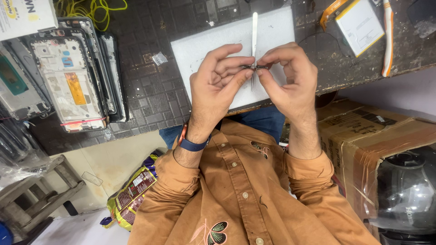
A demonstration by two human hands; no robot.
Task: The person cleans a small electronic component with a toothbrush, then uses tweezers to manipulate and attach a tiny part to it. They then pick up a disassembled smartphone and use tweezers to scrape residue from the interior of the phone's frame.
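The person is wearing an orange-brown buttoned shirt (pixel 236 190) that is filling the bottom of the view, with a blue band (pixel 193 145) on the wrist at the picture's left. Just beyond the shirt, both hands are meeting over the white mat (pixel 218 41), which serves as the landmark here. The left hand (pixel 218 86) is pinching one end of a small dark part (pixel 255 67) between thumb and fingers, and the right hand (pixel 290 77) is pinching the other end, so the two hands are closing together on it, fingertips nearly touching. The part is sitting above the mat's near half. A pair of metal tweezers (pixel 254 31) is standing upright between the fingertips, running from the part toward the mat's far edge; which hand is gripping it cannot be told.

The mat is lying on a dark, tiled worktop (pixel 150 95). Left of the mat, a stack of phone frames (pixel 72 77) is lying flat, and beyond it yellow cable (pixel 97 9) is coiling. Right of the mat, a flat white battery pack (pixel 359 25) is resting near an orange-and-white tool (pixel 387 41). Below the worktop's edge, right of the mat, a taped cardboard box (pixel 363 131) is sitting.
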